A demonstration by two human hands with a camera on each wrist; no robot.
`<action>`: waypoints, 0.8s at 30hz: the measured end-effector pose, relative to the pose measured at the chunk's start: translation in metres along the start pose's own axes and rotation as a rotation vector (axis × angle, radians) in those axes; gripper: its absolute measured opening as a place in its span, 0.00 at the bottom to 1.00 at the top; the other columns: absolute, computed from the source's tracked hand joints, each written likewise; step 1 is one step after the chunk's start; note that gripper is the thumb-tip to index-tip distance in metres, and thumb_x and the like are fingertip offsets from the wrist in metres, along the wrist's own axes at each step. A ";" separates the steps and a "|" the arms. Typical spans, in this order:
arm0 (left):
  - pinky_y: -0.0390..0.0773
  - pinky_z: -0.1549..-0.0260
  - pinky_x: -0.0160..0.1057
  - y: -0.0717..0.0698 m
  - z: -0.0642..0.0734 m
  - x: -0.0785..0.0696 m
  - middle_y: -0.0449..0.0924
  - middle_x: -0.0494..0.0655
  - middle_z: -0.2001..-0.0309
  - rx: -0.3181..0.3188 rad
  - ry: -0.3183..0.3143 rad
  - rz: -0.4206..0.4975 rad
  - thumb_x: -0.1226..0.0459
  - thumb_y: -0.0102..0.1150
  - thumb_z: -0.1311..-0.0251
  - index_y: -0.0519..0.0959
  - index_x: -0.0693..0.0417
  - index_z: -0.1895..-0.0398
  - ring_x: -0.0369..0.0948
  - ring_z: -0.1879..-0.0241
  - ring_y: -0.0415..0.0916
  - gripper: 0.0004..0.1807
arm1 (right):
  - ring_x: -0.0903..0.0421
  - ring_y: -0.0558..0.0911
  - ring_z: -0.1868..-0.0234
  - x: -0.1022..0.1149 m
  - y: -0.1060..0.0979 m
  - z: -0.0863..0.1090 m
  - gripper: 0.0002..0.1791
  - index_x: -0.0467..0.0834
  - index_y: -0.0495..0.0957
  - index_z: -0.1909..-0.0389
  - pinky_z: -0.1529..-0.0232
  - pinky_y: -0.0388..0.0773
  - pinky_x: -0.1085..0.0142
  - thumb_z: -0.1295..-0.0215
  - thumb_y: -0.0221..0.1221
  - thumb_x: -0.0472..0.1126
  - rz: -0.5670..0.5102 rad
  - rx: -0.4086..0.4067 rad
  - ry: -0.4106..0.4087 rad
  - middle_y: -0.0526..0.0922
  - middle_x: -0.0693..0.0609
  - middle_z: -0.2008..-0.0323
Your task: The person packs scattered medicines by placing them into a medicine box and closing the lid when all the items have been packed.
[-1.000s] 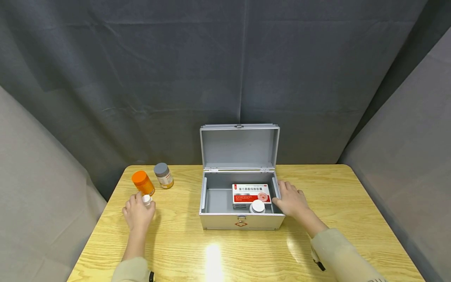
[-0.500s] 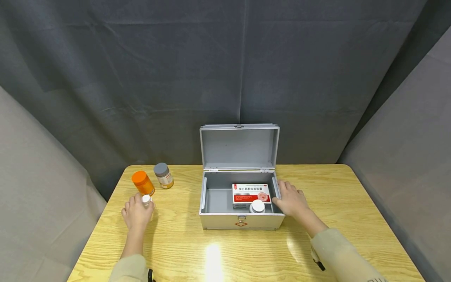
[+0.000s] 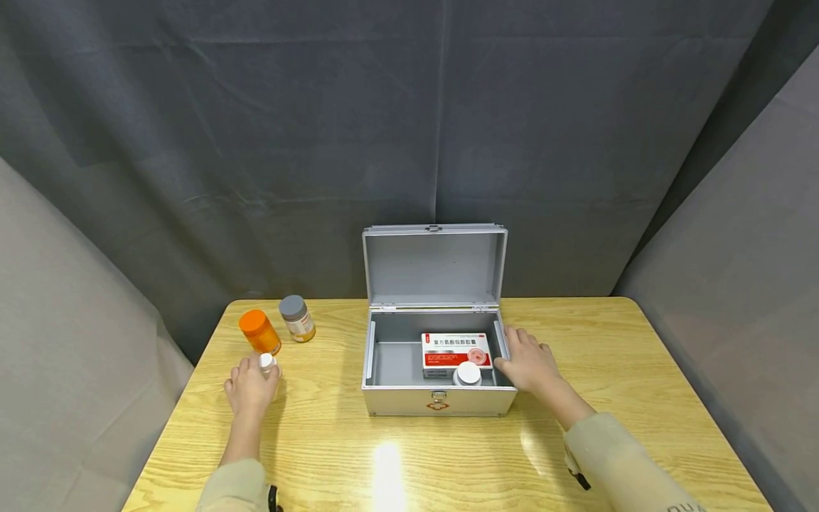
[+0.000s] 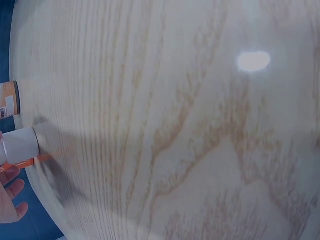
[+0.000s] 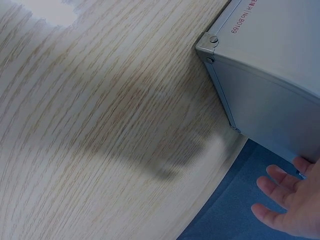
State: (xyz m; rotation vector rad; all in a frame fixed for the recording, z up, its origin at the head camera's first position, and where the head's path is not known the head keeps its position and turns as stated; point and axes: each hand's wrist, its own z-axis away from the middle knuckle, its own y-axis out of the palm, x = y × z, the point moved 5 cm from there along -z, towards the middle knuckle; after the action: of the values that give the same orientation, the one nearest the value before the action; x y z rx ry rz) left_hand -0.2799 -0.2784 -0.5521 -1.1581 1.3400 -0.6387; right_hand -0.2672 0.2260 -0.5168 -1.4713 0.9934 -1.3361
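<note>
My left hand (image 3: 249,387) grips a small white bottle (image 3: 267,362) by its sides near the table's left side. In the left wrist view, the white bottle (image 4: 21,145) stands between the thumb, barely in view, and loosely bent fingers (image 4: 14,187). My right hand (image 3: 530,361) rests at the right rim of a silver medicine case (image 3: 435,402) with its lid raised. Its fingers (image 5: 272,190) are spread beside the case wall (image 5: 265,110). Inside the case are a white-and-red medicine box (image 3: 456,343) and a white-capped bottle (image 3: 468,374).
An orange bottle (image 3: 259,331) and a grey-capped bottle (image 3: 297,318) stand behind my left hand. The wooden table (image 3: 320,455) has grey cloth (image 3: 288,142) hanging behind it and at both sides.
My left hand and the white bottle have shifted only very slightly. The right hand, the case and the other bottles stay where they were.
</note>
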 end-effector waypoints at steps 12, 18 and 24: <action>0.62 0.56 0.58 0.001 0.001 0.000 0.69 0.65 0.52 -0.035 -0.003 0.010 0.56 0.49 0.41 0.65 0.66 0.47 0.59 0.53 0.65 0.25 | 0.34 0.63 0.41 0.000 0.000 0.000 0.40 0.33 0.53 0.35 0.47 0.57 0.36 0.44 0.51 0.52 0.003 0.008 -0.005 0.62 0.32 0.40; 0.63 0.58 0.57 0.002 0.001 0.001 0.70 0.65 0.53 -0.031 0.000 0.011 0.55 0.50 0.41 0.65 0.66 0.47 0.59 0.54 0.66 0.25 | 0.34 0.63 0.41 0.000 -0.001 0.000 0.40 0.33 0.53 0.36 0.47 0.58 0.37 0.44 0.51 0.51 -0.001 0.005 -0.003 0.62 0.32 0.41; 0.63 0.57 0.59 0.001 0.003 -0.001 0.71 0.65 0.55 -0.027 0.022 -0.012 0.56 0.52 0.41 0.65 0.66 0.49 0.60 0.56 0.67 0.24 | 0.34 0.63 0.41 -0.001 0.000 0.000 0.39 0.33 0.53 0.36 0.47 0.58 0.37 0.43 0.52 0.51 -0.004 0.006 -0.001 0.62 0.32 0.41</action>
State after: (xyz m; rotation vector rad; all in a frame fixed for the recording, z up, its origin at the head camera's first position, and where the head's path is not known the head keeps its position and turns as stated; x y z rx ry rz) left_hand -0.2771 -0.2767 -0.5531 -1.1850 1.3649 -0.6449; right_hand -0.2677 0.2265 -0.5170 -1.4696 0.9852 -1.3397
